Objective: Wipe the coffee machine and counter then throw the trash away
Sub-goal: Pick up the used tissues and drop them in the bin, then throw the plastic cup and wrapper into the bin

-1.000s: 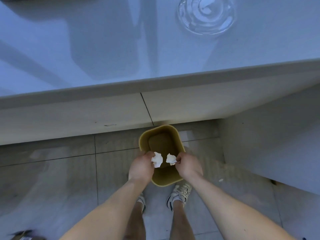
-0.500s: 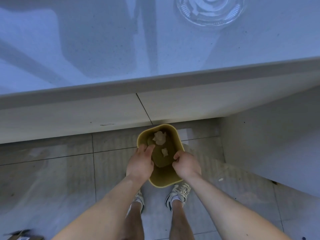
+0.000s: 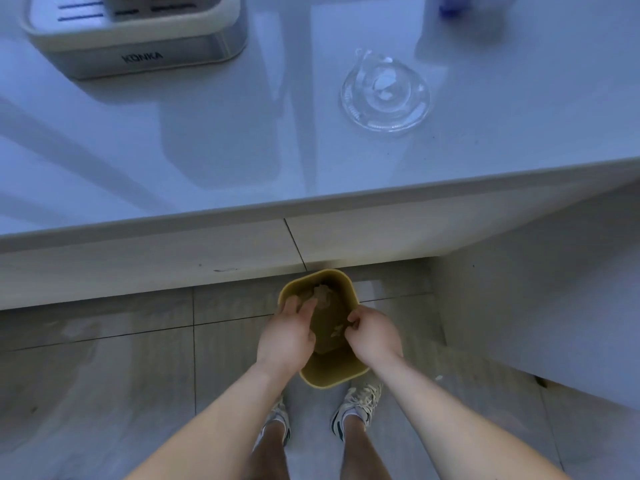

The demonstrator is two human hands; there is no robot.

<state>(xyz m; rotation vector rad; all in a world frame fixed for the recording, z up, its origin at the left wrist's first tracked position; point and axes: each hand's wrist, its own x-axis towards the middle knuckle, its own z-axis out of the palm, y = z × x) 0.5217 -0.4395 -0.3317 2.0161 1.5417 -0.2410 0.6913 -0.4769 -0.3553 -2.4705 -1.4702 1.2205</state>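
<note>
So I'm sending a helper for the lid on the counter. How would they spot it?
Start at the pale counter. The lid lies flat on it, right of the coffee machine and nearer the front edge. It is the only clear, round, ridged disc there.

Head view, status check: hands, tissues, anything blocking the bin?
Left hand open, right hand loosely curled, both empty over the yellow plastic bin. Two crumpled tissue wads lie inside. Bin mouth unobstructed; clear plastic lid sits on the pale counter.
</note>
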